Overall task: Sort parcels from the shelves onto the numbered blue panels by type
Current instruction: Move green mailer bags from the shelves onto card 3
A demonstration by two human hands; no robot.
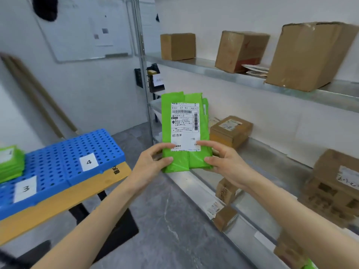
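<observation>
Both of my hands are on one green parcel (185,133). I hold it upright in the middle of the frame, in front of the metal shelves (272,158), with its white label turned to me. My left hand (155,162) pinches the lower left edge between thumb and fingers, and my right hand (223,162) pinches the lower right edge in the same way. The parcel is in the air; it touches no shelf and no panel.

At the lower left of the frame lie the blue panels (58,158). Panel 4 (97,142) and panel 3 (48,171) are side by side, each with a white number card. At the far left edge a stack of green parcels (10,162) already lies on the blue surface, but I cannot tell under which number.

So I judge that the sorting has begun but is far from finished. Many brown boxes (240,50) wait on the shelves: three at the upper right, more in the middle right and some lower down. The parcel in my hands probably belongs with the green stack, so it must go across to the left.
</observation>
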